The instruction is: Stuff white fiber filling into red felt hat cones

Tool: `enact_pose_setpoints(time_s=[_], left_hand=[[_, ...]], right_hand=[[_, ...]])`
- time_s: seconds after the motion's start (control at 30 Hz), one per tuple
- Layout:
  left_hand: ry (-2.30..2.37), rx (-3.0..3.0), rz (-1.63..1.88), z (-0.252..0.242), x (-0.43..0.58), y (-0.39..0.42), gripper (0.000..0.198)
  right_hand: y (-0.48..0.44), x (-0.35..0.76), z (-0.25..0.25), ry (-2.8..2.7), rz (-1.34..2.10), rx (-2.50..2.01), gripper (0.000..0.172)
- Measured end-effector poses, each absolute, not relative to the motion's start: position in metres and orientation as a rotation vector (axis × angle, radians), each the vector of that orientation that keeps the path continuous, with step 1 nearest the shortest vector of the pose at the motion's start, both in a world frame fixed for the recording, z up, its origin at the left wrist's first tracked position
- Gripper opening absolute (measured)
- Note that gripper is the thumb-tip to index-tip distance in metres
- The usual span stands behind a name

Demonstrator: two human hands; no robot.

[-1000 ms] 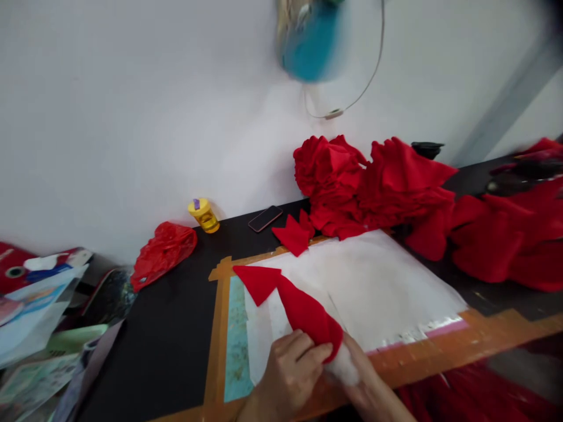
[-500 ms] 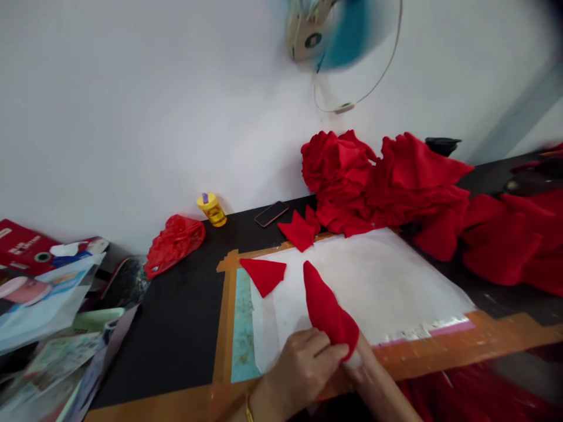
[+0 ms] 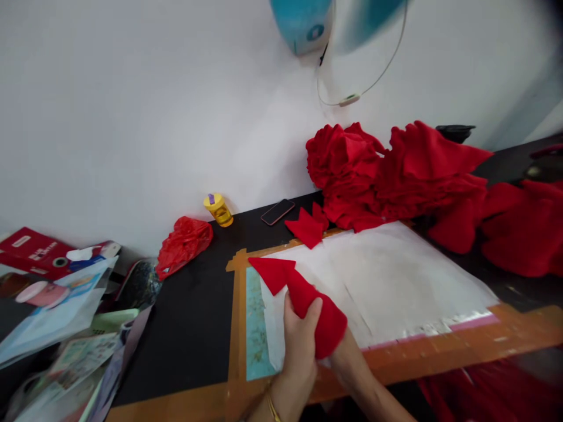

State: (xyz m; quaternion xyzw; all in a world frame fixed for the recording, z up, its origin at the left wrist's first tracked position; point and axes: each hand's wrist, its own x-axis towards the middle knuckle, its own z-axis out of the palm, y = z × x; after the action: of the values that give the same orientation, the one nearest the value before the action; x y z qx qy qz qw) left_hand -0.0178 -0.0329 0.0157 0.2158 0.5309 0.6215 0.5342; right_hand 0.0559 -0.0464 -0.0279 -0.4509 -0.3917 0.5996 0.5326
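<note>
A red cone-shaped piece of soft cloth, like a small hat (image 3: 328, 322), is held over the white sheet, its narrow end pointing up and left. My left hand (image 3: 299, 334), with a gold bracelet at the wrist, is closed around the cone's left side, thumb on top. The forearm of my right hand (image 3: 345, 354) runs up to the cone's wide end; that hand is covered by the cloth and its fingers are hidden. Just beyond the cone's tip lies a flat red triangular cloth piece (image 3: 271, 272); tip and triangle overlap in view.
White sheeting (image 3: 396, 287) is taped to the black table (image 3: 189, 328). Heaped red cloth pieces (image 3: 387, 176) stand along the wall, with a smaller red piece (image 3: 307, 228) nearby. A phone (image 3: 278, 212), a yellow jar (image 3: 219, 211) and a red plastic bag (image 3: 185, 246) lie at the back.
My left hand has shifted from the cone's wide end up along its left side. The cone has moved a little left, its tip lower and now beside the triangle.
</note>
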Motion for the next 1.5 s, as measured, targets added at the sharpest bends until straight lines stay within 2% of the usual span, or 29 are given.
enact_pose_setpoints(time_s=[0.13, 0.27, 0.43, 0.6, 0.7, 0.8, 0.83, 0.93, 1.03, 1.1, 1.23, 1.4, 1.5], left_hand=[[1.241, 0.431, 1.458, 0.016, -0.027, -0.030, 0.062], [1.267, 0.598, 1.459, 0.020, -0.025, -0.031, 0.063], [1.375, 0.743, 1.467, 0.021, -0.015, -0.043, 0.060], [1.267, 0.488, 1.516, 0.015, -0.016, -0.038, 0.062], [1.162, 0.145, 1.509, 0.014, -0.027, -0.021, 0.048], [1.052, -0.018, 1.459, 0.016, -0.038, -0.006, 0.031], [1.015, -0.032, 1.443, 0.018, -0.040, -0.003, 0.028], [0.945, -0.076, 1.398, 0.022, -0.039, -0.002, 0.028], [0.944, -0.108, 1.386, 0.022, -0.030, -0.008, 0.031], [0.954, -0.088, 1.415, 0.020, -0.025, -0.012, 0.033], [0.998, 0.051, 1.462, 0.017, -0.021, -0.018, 0.040], [1.055, 0.306, 1.479, 0.017, -0.019, -0.024, 0.051], [1.019, 0.386, 1.456, 0.016, -0.016, -0.028, 0.047]], right_hand=[[-0.051, 0.057, -0.013, -0.908, 1.567, -0.975, 0.045], [-0.048, 0.058, -0.013, -1.054, 1.405, -1.027, 0.037], [-0.048, 0.052, -0.017, -0.990, 1.205, -1.114, 0.042], [-0.042, 0.054, -0.008, -1.119, 1.388, -1.158, 0.039], [-0.034, 0.066, -0.009, -1.300, 1.409, -1.194, 0.038], [-0.035, 0.081, -0.012, -1.418, 1.251, -1.142, 0.052], [-0.038, 0.085, -0.013, -1.430, 1.174, -1.126, 0.052], [-0.046, 0.091, -0.011, -1.389, 0.996, -1.135, 0.029], [-0.050, 0.090, -0.010, -1.341, 1.002, -1.128, 0.010], [-0.051, 0.087, -0.011, -1.359, 0.988, -1.134, 0.013], [-0.050, 0.086, -0.012, -1.392, 0.971, -1.202, 0.033], [-0.049, 0.083, -0.009, -1.555, 0.994, -1.177, 0.023], [-0.048, 0.080, -0.013, -1.658, 0.867, -1.103, 0.031]])
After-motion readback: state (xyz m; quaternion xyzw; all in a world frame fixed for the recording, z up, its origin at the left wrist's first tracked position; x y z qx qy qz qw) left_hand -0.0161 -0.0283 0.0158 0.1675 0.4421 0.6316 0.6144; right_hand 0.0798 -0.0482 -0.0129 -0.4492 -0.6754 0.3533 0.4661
